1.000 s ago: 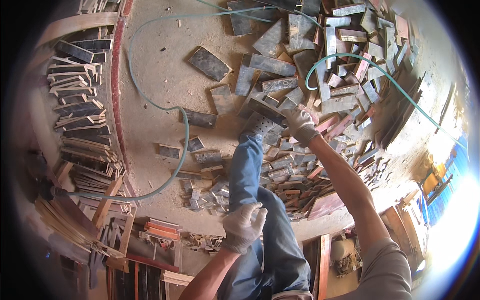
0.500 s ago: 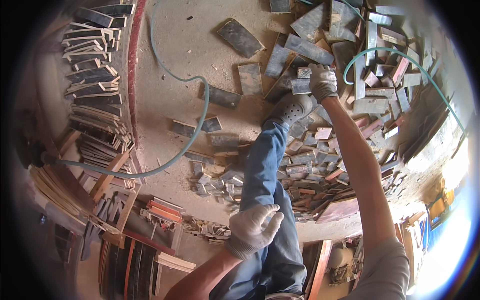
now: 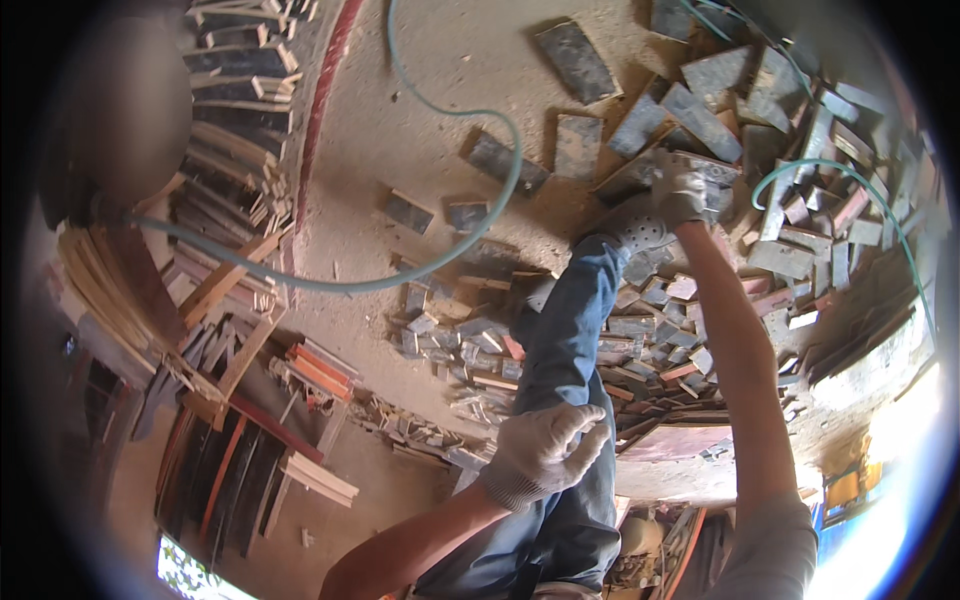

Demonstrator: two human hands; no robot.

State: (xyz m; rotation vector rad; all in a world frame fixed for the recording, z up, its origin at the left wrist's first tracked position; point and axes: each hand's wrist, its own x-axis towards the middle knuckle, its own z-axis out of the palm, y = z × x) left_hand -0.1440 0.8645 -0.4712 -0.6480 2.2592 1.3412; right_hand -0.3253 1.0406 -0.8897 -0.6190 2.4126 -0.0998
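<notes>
My right hand (image 3: 680, 192), in a light knit glove, reaches far forward and down among dark-faced board offcuts. It is beside my grey clog (image 3: 636, 226), next to a dark board (image 3: 632, 178). Motion blurs its fingers, so I cannot tell whether a piece is in them. My left hand (image 3: 545, 450), gloved as well, hovers over my bent leg in blue jeans (image 3: 560, 345). Its fingers are loosely curved, with thumb and forefinger apart and nothing between them. Larger loose boards (image 3: 578, 62) lie on the floor ahead.
A green hose (image 3: 350, 287) loops across the floor at left; another stretch of hose (image 3: 850, 170) curves over the offcuts at right. Stacked boards (image 3: 240, 90) line the left side behind a red floor line (image 3: 325, 90). A heap of small blocks (image 3: 650, 330) surrounds my feet.
My view has swung left, so the floor and boards sit further right. The right hand has shifted slightly and blurred. The left hand keeps its loose curl above the leg.
</notes>
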